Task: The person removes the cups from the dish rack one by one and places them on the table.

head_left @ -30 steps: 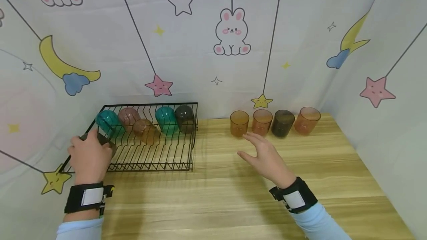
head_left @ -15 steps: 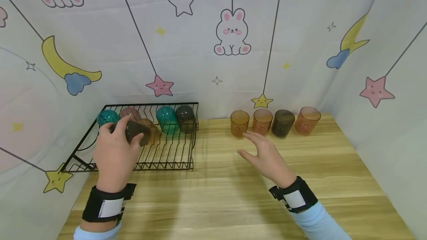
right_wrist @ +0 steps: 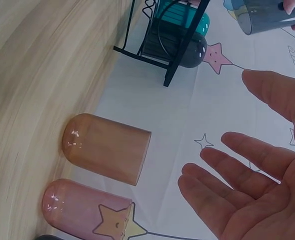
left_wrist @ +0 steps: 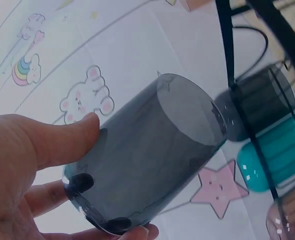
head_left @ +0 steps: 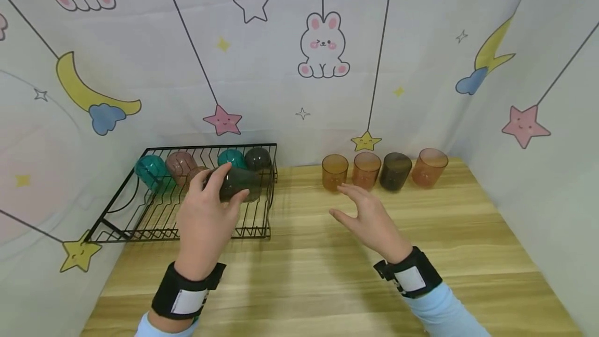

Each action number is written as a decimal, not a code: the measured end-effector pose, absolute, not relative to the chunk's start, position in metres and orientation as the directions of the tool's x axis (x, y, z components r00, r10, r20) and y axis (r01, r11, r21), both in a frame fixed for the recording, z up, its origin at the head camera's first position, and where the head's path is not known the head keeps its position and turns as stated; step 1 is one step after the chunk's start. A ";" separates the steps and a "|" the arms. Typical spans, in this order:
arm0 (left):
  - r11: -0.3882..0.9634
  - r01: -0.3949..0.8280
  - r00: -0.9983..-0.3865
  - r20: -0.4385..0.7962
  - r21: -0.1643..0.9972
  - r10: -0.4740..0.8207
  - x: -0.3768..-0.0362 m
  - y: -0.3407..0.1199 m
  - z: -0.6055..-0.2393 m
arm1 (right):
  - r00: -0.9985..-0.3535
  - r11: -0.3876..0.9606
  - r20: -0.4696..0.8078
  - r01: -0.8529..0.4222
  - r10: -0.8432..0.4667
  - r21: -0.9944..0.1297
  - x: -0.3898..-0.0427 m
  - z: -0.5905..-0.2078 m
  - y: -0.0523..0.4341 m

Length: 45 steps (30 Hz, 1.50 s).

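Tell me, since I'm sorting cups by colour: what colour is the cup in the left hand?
Smoky dark grey, see-through: the cup shows best in the left wrist view.

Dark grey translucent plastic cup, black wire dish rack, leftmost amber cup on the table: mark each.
Dark grey translucent plastic cup [head_left: 238,183], head view, its side wall.
Black wire dish rack [head_left: 212,147], head view, top back rail.
Leftmost amber cup [head_left: 335,171], head view, its front wall.

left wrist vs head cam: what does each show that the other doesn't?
Left wrist only: the thumb flat on the grey cup's side and fingertips showing through its open mouth. Head only: the four upright cups in a row on the table, and the open right hand. Both: the left hand gripping that cup by the black rack.
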State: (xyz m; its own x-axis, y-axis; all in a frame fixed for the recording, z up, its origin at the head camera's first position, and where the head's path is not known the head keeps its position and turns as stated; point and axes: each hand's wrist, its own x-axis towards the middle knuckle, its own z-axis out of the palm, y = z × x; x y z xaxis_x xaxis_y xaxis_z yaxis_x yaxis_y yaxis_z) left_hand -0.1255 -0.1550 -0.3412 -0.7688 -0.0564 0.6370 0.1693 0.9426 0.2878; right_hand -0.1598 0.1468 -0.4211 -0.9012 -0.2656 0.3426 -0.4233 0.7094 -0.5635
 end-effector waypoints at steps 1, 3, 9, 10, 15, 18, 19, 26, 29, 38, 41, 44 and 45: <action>0.939 0.179 -0.769 0.637 0.293 -0.052 -0.126 -0.151 -0.342 | -0.901 0.708 0.343 -0.424 -0.266 -0.564 -0.160 -0.420 0.146; 0.932 0.197 -0.772 0.634 0.303 -0.043 -0.125 -0.144 -0.344 | -0.903 0.704 0.336 -0.422 -0.268 -0.572 -0.160 -0.418 0.146; 0.904 0.253 -0.793 0.609 0.346 -0.012 -0.126 -0.125 -0.355 | -0.917 0.703 0.302 -0.396 -0.262 -0.590 -0.158 -0.416 0.144; 0.898 0.259 -0.797 0.604 0.356 -0.010 -0.127 -0.121 -0.357 | -0.918 0.704 0.301 -0.393 -0.260 -0.591 -0.157 -0.416 0.144; 0.867 0.267 -0.829 0.559 0.421 -0.016 -0.127 -0.107 -0.367 | -0.916 0.693 0.315 -0.396 -0.250 -0.603 -0.156 -0.417 0.143; 0.841 0.270 -0.851 0.525 0.469 -0.020 -0.127 -0.099 -0.374 | -0.917 0.689 0.322 -0.391 -0.235 -0.610 -0.156 -0.419 0.143; 0.830 0.272 -0.856 0.516 0.486 -0.022 -0.128 -0.097 -0.376 | -0.917 0.688 0.323 -0.390 -0.232 -0.612 -0.155 -0.419 0.144; 0.732 0.310 -0.863 0.502 0.607 -0.050 -0.133 -0.085 -0.391 | -0.916 0.677 0.337 -0.392 -0.220 -0.623 -0.157 -0.424 0.144; 0.676 0.311 -0.860 0.500 0.668 -0.099 -0.136 -0.080 -0.395 | -0.921 0.665 0.323 -0.381 -0.216 -0.642 -0.157 -0.426 0.144; 0.456 0.335 -0.858 0.467 0.825 -0.214 -0.140 -0.064 -0.402 | -0.952 0.632 0.236 -0.305 -0.194 -0.712 -0.156 -0.424 0.143; 0.417 0.320 -0.861 0.445 0.851 -0.246 -0.140 -0.060 -0.402 | -0.955 0.604 0.213 -0.295 -0.206 -0.741 -0.157 -0.424 0.142; 0.386 0.309 -0.869 0.423 0.870 -0.258 -0.141 -0.056 -0.403 | -0.960 0.568 0.194 -0.277 -0.203 -0.775 -0.157 -0.425 0.141; 0.376 0.312 -0.871 0.421 0.873 -0.255 -0.141 -0.055 -0.404 | -0.962 0.555 0.188 -0.267 -0.197 -0.788 -0.157 -0.426 0.140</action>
